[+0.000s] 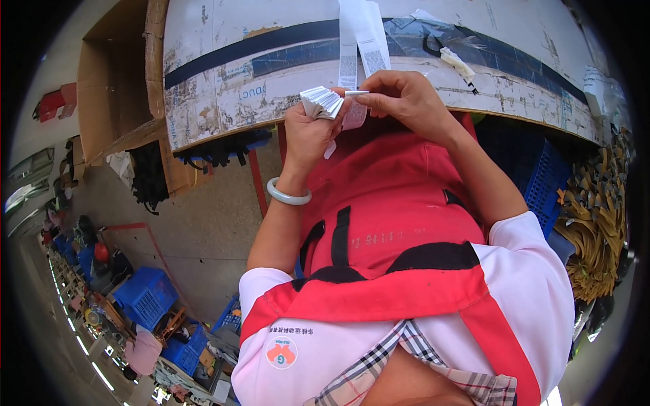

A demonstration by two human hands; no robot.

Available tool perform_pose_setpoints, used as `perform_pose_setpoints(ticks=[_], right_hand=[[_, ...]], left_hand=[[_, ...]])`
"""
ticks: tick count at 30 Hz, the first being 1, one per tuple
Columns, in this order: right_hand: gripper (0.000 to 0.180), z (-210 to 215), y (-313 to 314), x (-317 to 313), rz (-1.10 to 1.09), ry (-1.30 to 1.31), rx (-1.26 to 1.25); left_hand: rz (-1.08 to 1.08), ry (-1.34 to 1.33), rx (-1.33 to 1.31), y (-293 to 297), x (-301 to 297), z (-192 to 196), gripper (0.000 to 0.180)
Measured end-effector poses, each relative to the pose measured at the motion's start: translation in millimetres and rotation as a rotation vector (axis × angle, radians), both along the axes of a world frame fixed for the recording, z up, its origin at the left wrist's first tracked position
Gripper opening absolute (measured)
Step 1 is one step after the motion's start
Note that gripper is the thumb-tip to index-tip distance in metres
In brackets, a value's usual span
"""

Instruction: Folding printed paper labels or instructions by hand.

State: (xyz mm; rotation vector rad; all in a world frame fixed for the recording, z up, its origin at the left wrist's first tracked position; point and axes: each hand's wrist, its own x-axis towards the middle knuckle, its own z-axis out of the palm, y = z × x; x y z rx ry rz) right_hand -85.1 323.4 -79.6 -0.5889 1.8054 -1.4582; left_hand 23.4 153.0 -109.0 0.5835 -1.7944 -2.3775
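My left hand (308, 139) is closed around a fanned bundle of folded white labels (321, 103) at the table's front edge. Between my two hands lies a small folded white label (357, 93). My right hand (405, 100) pinches its right end with thumb and forefinger, while its left end meets the fingers of my left hand. Long printed white label strips (348, 51) run over the table and down behind my hands. A pale pinkish strip end (353, 116) hangs just below the fingers.
The worn white table (223, 111) carries a clear plastic bag (413, 34) and a small white-handled tool (457, 64). An open cardboard box (112, 88) stands at the left. Under the table's right side is a blue crate (545, 179), beside stacked brown pieces (592, 230).
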Motion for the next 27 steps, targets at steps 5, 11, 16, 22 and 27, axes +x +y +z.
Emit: perform_pose_setpoints(ticks=[5, 11, 16, 22, 27], right_hand=[[0.021, -2, -1, 3, -0.027, 0.092, -0.09], [0.021, -5, -1, 2, 0.001, 0.209, -0.057], [0.019, -4, -1, 4, 0.004, 0.2, -0.036], [0.017, -3, 0, 3, 0.025, 0.277, -0.047], [0.01, 20, 4, -1, 0.294, -0.397, -0.156]], left_hand=[[0.006, 0.029, 0.043, 1, 0, -1, 0.012], [0.025, 0.027, 0.015, 5, -1, 2, 0.011], [0.036, 0.031, 0.007, 6, 1, -2, 0.01], [-0.024, 0.013, 0.015, 6, 0, -6, 0.009], [-0.087, -0.063, 0.319, 3, 1, -8, 0.028]])
